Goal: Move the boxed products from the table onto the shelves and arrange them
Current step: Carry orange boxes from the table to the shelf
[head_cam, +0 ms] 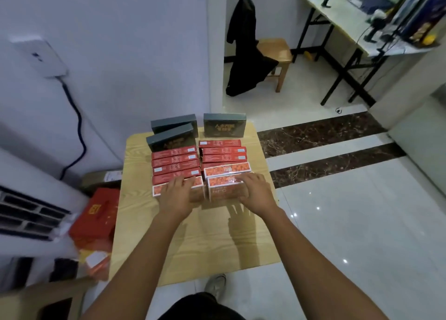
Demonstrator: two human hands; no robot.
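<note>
A small wooden table (193, 235) carries two rows of upright red boxes (176, 161), with three dark grey boxes (224, 125) at its far end. The nearest boxes show orange-patterned tops. My left hand (176, 199) lies over the front box of the left row (159, 189), fingers curled over its top. My right hand (255, 193) grips the front box of the right row (225, 187) at its right end. A second orange-topped box (226, 170) stands just behind it. No shelves are in view.
Red cartons and bags (96, 213) are piled on the floor left of the table, beside a white air conditioner (29, 213). A wooden stool (277, 54) with a dark jacket and a folding desk (350, 22) stand far right. Tiled floor (362, 223) lies to the right.
</note>
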